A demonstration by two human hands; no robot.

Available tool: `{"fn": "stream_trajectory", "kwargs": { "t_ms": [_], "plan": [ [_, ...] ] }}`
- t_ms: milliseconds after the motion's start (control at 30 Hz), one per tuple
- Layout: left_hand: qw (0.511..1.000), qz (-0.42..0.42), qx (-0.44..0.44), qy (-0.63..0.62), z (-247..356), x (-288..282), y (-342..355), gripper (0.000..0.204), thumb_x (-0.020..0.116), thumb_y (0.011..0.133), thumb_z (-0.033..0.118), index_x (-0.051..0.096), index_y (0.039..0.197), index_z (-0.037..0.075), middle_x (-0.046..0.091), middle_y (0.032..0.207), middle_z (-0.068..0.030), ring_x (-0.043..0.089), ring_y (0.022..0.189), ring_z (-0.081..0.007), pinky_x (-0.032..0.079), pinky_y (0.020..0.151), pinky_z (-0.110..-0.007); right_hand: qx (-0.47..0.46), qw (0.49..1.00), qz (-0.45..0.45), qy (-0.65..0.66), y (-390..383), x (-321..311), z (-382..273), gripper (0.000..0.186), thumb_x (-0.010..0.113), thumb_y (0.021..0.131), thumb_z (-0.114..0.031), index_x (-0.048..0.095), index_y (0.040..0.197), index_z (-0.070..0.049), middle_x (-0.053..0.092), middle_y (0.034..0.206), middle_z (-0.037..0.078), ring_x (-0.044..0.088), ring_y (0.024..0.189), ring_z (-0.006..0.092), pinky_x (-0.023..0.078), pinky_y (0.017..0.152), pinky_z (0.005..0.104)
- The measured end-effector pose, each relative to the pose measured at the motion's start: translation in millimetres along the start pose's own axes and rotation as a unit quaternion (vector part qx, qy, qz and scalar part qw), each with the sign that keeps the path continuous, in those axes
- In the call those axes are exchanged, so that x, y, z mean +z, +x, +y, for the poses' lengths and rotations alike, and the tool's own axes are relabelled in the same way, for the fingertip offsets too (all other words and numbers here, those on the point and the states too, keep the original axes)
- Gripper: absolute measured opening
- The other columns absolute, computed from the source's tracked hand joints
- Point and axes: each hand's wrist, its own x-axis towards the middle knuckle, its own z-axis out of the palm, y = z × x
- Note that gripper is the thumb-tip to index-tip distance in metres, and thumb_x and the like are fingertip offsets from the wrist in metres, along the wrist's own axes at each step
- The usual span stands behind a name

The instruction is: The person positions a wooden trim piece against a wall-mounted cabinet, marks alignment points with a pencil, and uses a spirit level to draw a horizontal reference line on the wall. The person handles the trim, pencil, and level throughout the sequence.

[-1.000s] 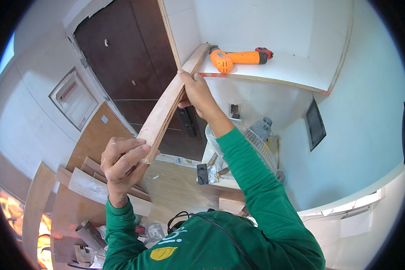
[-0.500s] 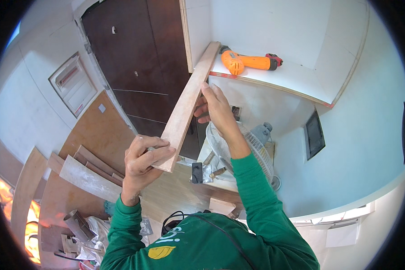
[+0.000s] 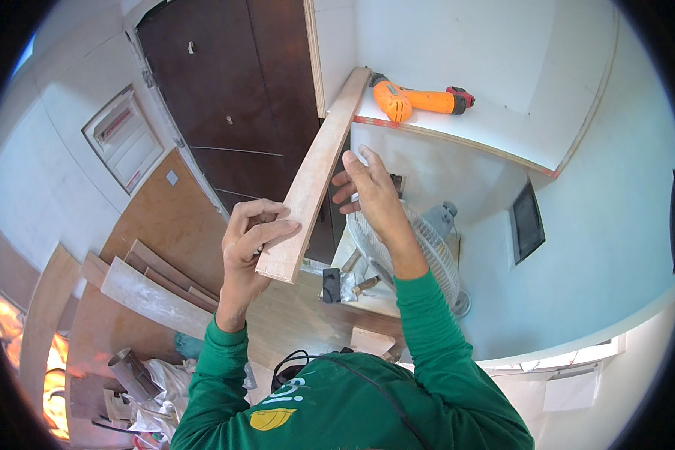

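A long, pale wooden strip (image 3: 316, 172) slants away from me, its far end at the left corner of a white cabinet shelf (image 3: 517, 143). My left hand (image 3: 256, 232) holds the near end, fingers over the top. My right hand (image 3: 369, 191) is open just right of the strip, fingers apart, with a gap between it and the wood. An orange power tool (image 3: 426, 100) with a red and black end lies on the shelf, beside the strip's far end.
Behind the strip stands a dark door (image 3: 217, 82). Below the shelf are a white caged fan (image 3: 435, 266) and a black phone (image 3: 331, 285) on a stand. Plywood boards (image 3: 150, 300) lean at the left wall. A dark screen (image 3: 526, 221) is on the right wall.
My right hand has let go of the strip and moved to its right, fingers opened. My left hand and the near end have shifted right in the view; the cabinet also appears further right.
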Motion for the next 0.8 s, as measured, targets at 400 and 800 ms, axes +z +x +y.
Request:
{"fn": "stream_trajectory", "kwargs": {
  "t_ms": [400,800],
  "plan": [
    [0.998,-0.006,0.062,-0.029,3,-1,32,0.041,0.084,0.078,0.010,0.083,0.118,0.015,0.071,0.118,-0.0112,0.069,0.108,-0.0260,0.057,0.090,-0.036,-0.091,0.990,-0.032,0.103,1,19,-26,0.084,0.067,0.105,-0.033,0.022,0.162,0.009,0.071,0.104,0.011,0.069,0.082,0.0122,0.060,0.064,0.0274],
    [0.968,0.020,0.249,0.035,13,-95,177,0.029,0.066,0.102,0.003,0.071,0.131,0.004,0.075,0.123,-0.0138,0.073,0.091,-0.0148,0.061,0.076,-0.028,-0.412,0.818,-0.060,-0.398,118,-51,-168,0.058,0.071,0.100,-0.013,0.049,0.151,0.002,0.070,0.125,0.020,0.070,0.106,0.0316,0.057,0.096,0.0388]
  ]
}}
